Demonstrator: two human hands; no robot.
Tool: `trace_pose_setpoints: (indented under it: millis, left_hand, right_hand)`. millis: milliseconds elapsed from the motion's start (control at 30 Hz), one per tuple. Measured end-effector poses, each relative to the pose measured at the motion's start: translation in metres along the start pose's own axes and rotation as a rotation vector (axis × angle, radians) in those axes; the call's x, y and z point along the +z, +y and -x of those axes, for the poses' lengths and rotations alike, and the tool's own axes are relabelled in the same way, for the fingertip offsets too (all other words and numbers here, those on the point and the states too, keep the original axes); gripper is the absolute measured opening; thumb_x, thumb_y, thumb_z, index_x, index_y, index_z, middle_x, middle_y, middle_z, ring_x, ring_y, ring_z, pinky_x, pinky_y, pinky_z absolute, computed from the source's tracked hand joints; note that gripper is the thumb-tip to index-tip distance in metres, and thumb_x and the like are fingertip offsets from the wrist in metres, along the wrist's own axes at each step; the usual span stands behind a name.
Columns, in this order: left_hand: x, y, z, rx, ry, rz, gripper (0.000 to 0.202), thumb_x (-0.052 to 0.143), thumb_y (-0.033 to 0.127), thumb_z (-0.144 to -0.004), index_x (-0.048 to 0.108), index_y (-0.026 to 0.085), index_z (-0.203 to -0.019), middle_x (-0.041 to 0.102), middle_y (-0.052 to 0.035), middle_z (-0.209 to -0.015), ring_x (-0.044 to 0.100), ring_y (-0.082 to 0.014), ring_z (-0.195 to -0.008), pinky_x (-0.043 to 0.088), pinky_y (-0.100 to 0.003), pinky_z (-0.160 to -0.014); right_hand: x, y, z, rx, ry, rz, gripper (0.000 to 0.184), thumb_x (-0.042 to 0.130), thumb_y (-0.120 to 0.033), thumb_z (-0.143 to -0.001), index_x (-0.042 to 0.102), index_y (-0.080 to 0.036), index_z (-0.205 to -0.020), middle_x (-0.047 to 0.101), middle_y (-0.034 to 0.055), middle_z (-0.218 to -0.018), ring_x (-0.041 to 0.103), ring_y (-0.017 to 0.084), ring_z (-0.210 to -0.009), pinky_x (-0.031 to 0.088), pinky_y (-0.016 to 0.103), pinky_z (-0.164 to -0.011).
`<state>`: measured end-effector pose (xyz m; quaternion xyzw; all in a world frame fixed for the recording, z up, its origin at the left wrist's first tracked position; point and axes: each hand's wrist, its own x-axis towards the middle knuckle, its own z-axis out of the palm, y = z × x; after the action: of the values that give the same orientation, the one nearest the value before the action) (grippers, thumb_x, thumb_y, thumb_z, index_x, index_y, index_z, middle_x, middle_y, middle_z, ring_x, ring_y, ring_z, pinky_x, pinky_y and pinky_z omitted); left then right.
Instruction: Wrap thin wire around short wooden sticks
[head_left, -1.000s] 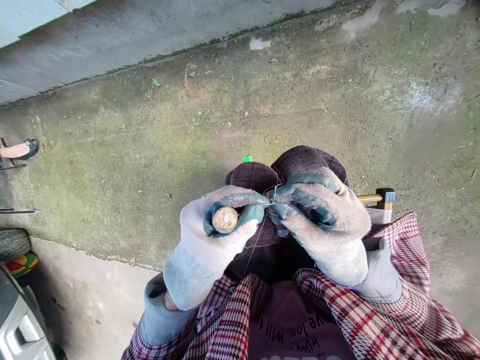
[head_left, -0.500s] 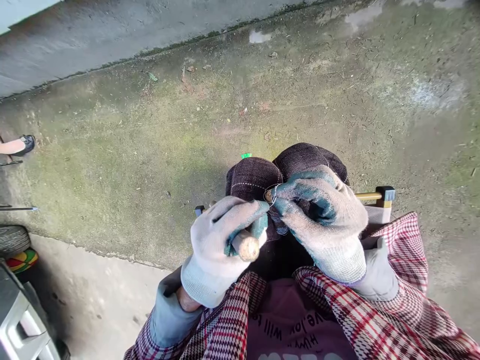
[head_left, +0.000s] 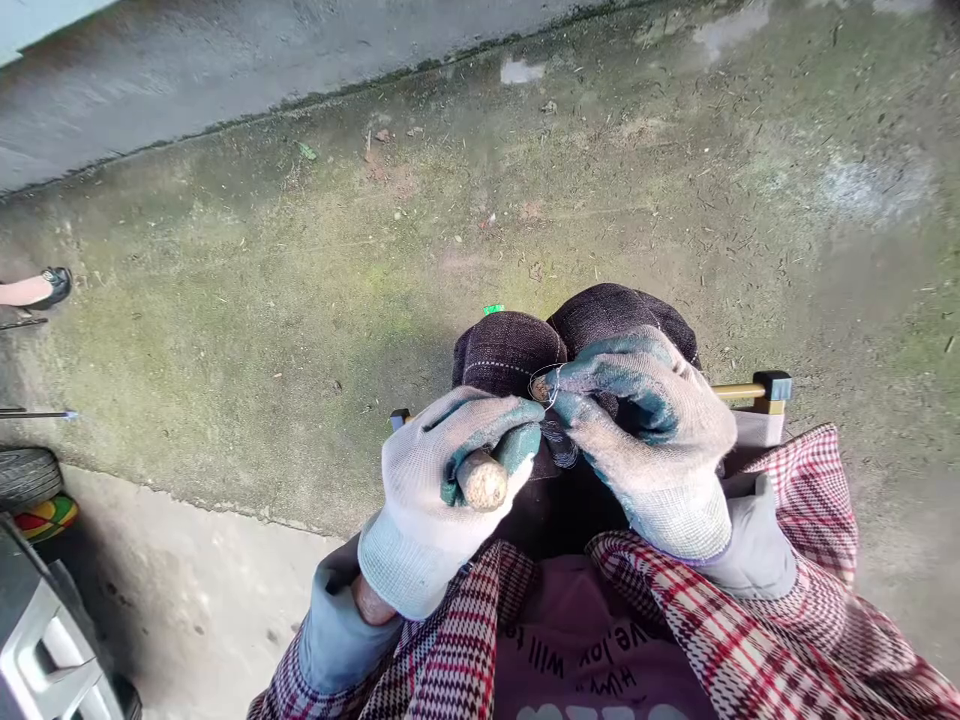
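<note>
My left hand (head_left: 442,465), in a white knit glove with green-coated fingers, is wrapped round a round wooden stick (head_left: 482,482) whose pale cut end faces up. Its index finger reaches toward a fine, light-coloured thread (head_left: 553,400), which might be thin wire. My right hand (head_left: 652,420), gloved alike, pinches that thread between thumb and index finger. Beside those fingertips shows a small brown, rounded piece (head_left: 540,388), too small to identify. Thin bluish strands (head_left: 559,445) hang below and between the hands, over my lap. Whether the left fingertips touch the thread I cannot tell.
Dark trousered knees (head_left: 510,350) lie under the hands, with a chair's yellow frame (head_left: 735,391) at the right. Another person's foot in a black shoe (head_left: 56,288), a tyre (head_left: 28,477) and a grey plastic stool (head_left: 56,640) are at the left. A concrete wall (head_left: 187,80) bounds the floor.
The stick's cut end has tilted a little left and up within my left hand. The right hand keeps its pinch almost in the same place.
</note>
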<state>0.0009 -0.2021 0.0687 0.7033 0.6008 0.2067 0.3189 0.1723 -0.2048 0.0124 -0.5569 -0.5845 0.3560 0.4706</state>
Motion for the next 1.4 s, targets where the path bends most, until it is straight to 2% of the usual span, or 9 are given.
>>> trace_pose_setpoints:
  millis: [133, 400, 533, 800, 1000, 1167, 1267, 1400]
  left_hand:
    - [0.001, 0.004, 0.001, -0.015, -0.013, -0.016, 0.009, 0.071, 0.019, -0.086, 0.078, 0.024, -0.089, 0.078, 0.0013, -0.088, 0.073, -0.0153, -0.078, 0.061, -0.024, -0.076]
    - [0.001, -0.004, -0.001, -0.046, 0.037, 0.038, 0.011, 0.074, 0.021, -0.084, 0.078, 0.025, -0.094, 0.079, 0.0032, -0.091, 0.075, -0.0162, -0.08, 0.062, -0.026, -0.08]
    - [0.002, 0.001, -0.002, -0.083, 0.05, 0.036, 0.015, 0.074, 0.02, -0.084, 0.078, 0.025, -0.098, 0.08, 0.0034, -0.096, 0.077, -0.019, -0.086, 0.064, -0.029, -0.083]
    - [0.006, 0.005, -0.003, -0.111, 0.067, -0.004, 0.018, 0.075, 0.014, -0.08, 0.077, 0.028, -0.091, 0.08, 0.0058, -0.09, 0.076, -0.0175, -0.081, 0.064, -0.028, -0.079]
    - [0.007, 0.011, -0.005, -0.155, 0.094, 0.009, 0.02, 0.075, 0.014, -0.079, 0.077, 0.031, -0.089, 0.079, 0.0057, -0.089, 0.075, -0.0181, -0.081, 0.064, -0.028, -0.081]
    - [0.007, 0.017, -0.006, -0.205, 0.12, 0.049, 0.018, 0.073, 0.012, -0.079, 0.076, 0.027, -0.087, 0.078, 0.0059, -0.088, 0.075, -0.0164, -0.082, 0.063, -0.027, -0.082]
    - [0.007, 0.016, -0.008, -0.219, 0.094, 0.032, 0.014, 0.074, 0.015, -0.079, 0.077, 0.025, -0.088, 0.079, 0.0031, -0.089, 0.076, -0.0179, -0.084, 0.063, -0.028, -0.081]
    - [0.005, 0.013, -0.008, -0.182, 0.097, 0.013, 0.014, 0.073, 0.014, -0.078, 0.076, 0.025, -0.087, 0.079, 0.0042, -0.087, 0.076, -0.0165, -0.081, 0.063, -0.025, -0.078]
  right_hand:
    - [0.0, 0.0, 0.0, 0.0, -0.005, -0.019, 0.008, 0.072, -0.022, -0.087, 0.076, -0.027, -0.093, 0.073, 0.0012, -0.088, 0.07, 0.021, -0.083, 0.059, 0.034, -0.075]
    - [-0.001, 0.0, 0.002, 0.004, -0.003, 0.0, 0.008, 0.072, -0.023, -0.088, 0.076, -0.028, -0.093, 0.071, 0.0024, -0.088, 0.071, 0.022, -0.084, 0.06, 0.036, -0.074]
    - [-0.001, 0.0, 0.002, 0.001, -0.024, 0.015, 0.007, 0.074, -0.027, -0.088, 0.076, -0.029, -0.094, 0.071, 0.0025, -0.088, 0.071, 0.022, -0.084, 0.059, 0.035, -0.072]
    - [0.0, -0.005, 0.001, 0.013, -0.031, -0.007, 0.007, 0.073, -0.024, -0.088, 0.076, -0.028, -0.092, 0.072, 0.0016, -0.087, 0.069, 0.021, -0.083, 0.059, 0.035, -0.073]
    - [-0.001, -0.006, 0.001, 0.101, -0.028, -0.088, 0.006, 0.074, -0.021, -0.086, 0.076, -0.026, -0.089, 0.071, 0.0018, -0.087, 0.068, 0.022, -0.083, 0.058, 0.037, -0.074]
    - [-0.001, -0.006, 0.0, 0.128, -0.035, -0.134, 0.004, 0.074, -0.021, -0.086, 0.075, -0.026, -0.087, 0.071, 0.0016, -0.084, 0.068, 0.022, -0.082, 0.058, 0.038, -0.074]
    - [-0.001, -0.005, -0.001, 0.111, -0.015, -0.114, 0.005, 0.074, -0.022, -0.086, 0.075, -0.026, -0.088, 0.071, 0.0017, -0.084, 0.068, 0.023, -0.084, 0.058, 0.038, -0.075]
    - [-0.001, -0.004, 0.001, 0.085, -0.012, -0.057, 0.004, 0.074, -0.024, -0.087, 0.075, -0.027, -0.089, 0.071, 0.0023, -0.085, 0.069, 0.023, -0.085, 0.06, 0.039, -0.076]
